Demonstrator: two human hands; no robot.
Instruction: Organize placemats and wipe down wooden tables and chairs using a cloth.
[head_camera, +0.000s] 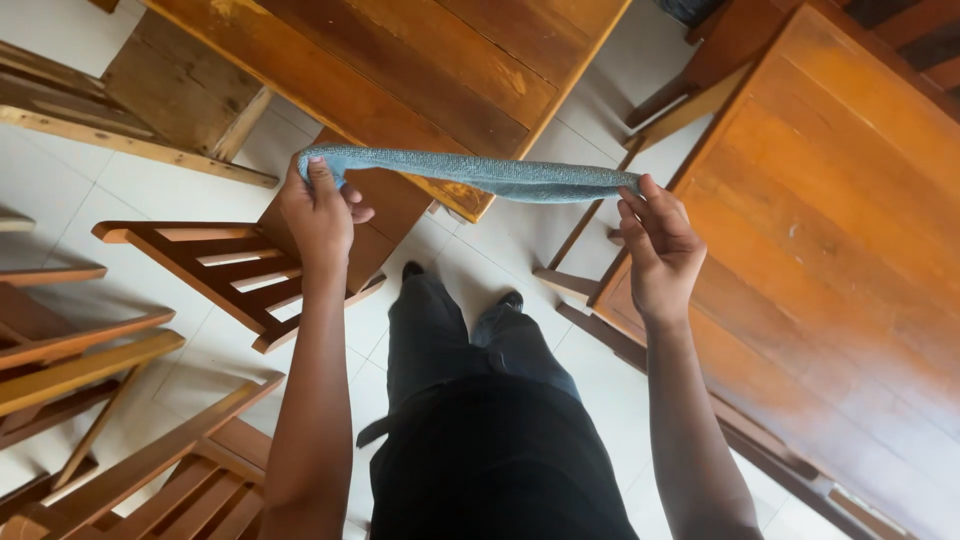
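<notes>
A grey-blue cloth (480, 173), rolled into a long band, stretches level between both hands at chest height. My left hand (320, 215) pinches its left end with thumb on top. Its right end is held by the fingertips of my right hand (658, 245). The cloth hangs in the air in front of the corner of a wooden table (400, 70). Below it I see my dark trousers and black shoes (455, 283) on the white tiled floor.
A second wooden table (850, 230) fills the right side. Wooden slatted chairs stand at the left: one (235, 270) under my left hand, others (80, 360) nearer the left edge and bottom corner. White floor tiles (120, 195) show between the furniture.
</notes>
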